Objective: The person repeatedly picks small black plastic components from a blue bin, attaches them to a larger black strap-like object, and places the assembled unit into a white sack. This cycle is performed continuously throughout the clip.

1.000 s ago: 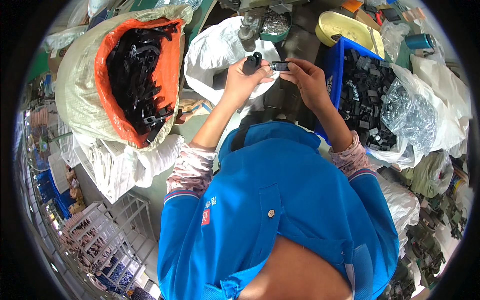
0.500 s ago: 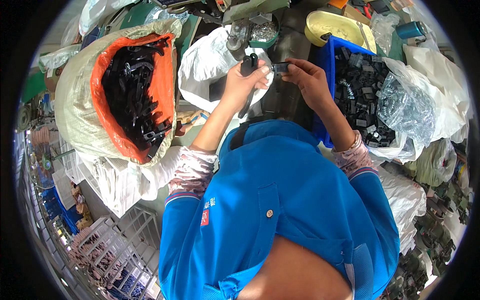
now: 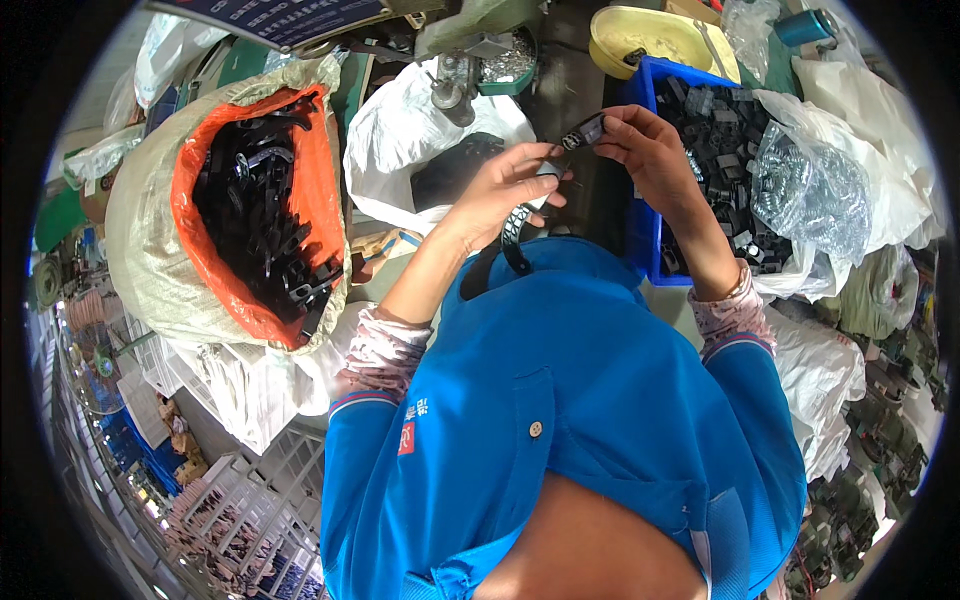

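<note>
Nearest the camera, the person's blue jacket [image 3: 560, 400] is filling the lower middle of the view, and both forearms are reaching up from it toward twelve o'clock. The left hand [image 3: 500, 190] is curling around a black plastic strap piece [image 3: 515, 225], whose looped tail is hanging down toward six o'clock against the jacket's collar; the fingers are closed about it. The right hand [image 3: 650, 150] is pinching a small black buckle part [image 3: 583, 130] between thumb and fingertips, at about one o'clock from the left hand and just touching the strap's upper end. The two pieces appear to be going together, so the step calls for lining the buckle's slot square with the strap end, keeping the left hand steady and letting the right do the feeding, rather than forcing it at an angle.

Farther out, at three o'clock of the hands, a blue crate [image 3: 640, 230] is holding more small black parts. At nine o'clock an orange-lined sack [image 3: 190, 180] is standing full of long black pieces. Beyond the hands, at eleven o'clock, a white bag [image 3: 400, 130] is lying open.
</note>
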Motion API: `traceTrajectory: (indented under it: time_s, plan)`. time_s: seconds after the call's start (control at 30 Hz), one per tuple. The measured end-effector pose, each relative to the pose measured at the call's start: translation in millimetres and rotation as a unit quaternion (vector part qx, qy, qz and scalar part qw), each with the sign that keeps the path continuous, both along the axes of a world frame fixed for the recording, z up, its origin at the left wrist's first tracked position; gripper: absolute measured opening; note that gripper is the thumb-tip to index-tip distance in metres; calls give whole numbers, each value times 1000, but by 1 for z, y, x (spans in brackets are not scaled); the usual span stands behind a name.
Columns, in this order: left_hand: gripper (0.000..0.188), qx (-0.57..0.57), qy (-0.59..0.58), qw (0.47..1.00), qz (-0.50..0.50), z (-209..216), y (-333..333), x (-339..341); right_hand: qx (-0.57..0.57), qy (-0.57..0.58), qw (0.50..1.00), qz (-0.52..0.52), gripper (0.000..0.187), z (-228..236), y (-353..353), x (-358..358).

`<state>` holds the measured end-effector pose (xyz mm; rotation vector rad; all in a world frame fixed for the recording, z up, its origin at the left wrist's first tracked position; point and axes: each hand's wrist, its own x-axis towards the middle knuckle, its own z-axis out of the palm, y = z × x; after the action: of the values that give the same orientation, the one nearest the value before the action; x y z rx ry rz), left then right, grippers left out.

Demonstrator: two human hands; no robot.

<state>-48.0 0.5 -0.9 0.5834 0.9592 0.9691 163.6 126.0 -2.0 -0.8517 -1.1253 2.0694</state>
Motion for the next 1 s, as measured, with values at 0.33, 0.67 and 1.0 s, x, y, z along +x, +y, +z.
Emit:
traceTrajectory:
  time_s: [0.33, 0.67, 1.0]
  plan:
    - [46, 28, -20, 999, -38, -3, 5, 21, 114, -141, 983, 25, 23, 6, -11, 23]
    - [41, 38, 16, 996, -80, -7, 12, 41, 99, -152, 983, -9, 20, -3, -34, 41]
    - [43, 37, 57, 991, -114, -6, 18, 68, 126, -139, 972, -143, 13, -12, -65, 59]
